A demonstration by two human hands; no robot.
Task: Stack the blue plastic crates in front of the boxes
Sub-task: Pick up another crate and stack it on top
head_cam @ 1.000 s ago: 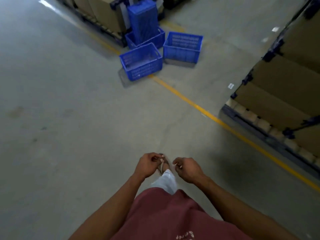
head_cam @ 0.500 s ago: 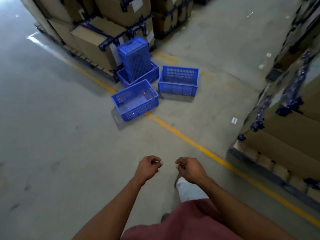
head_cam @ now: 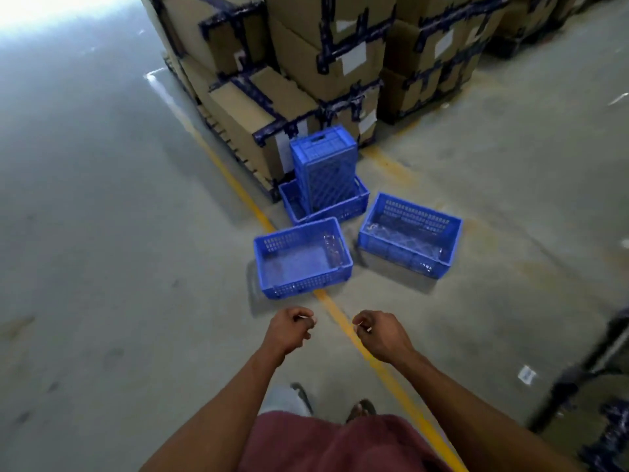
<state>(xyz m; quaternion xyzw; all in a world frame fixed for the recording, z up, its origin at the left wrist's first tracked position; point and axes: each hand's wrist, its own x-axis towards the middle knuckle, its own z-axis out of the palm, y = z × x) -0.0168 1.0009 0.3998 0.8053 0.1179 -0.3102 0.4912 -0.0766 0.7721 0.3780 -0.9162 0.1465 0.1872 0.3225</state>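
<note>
On the left of my view I have bare concrete floor (head_cam: 85, 233) with a yellow line (head_cam: 235, 185) running down it toward me. My left hand (head_cam: 289, 330) hangs out in front with its fingers curled loosely into a fist, nothing in it, just short of the nearest crate (head_cam: 302, 257), which sits open side up across the yellow line. Behind that one, a third crate (head_cam: 325, 172) stands on end inside a low crate (head_cam: 354, 206), right against the taped cardboard boxes (head_cam: 306, 63) stacked on their pallet. My right hand (head_cam: 383, 332) is level with the left, fingers likewise curled in and empty, the two hands apart. Further right, another open crate (head_cam: 410, 235) rests on the floor, a small gap off from the nearest one.
</note>
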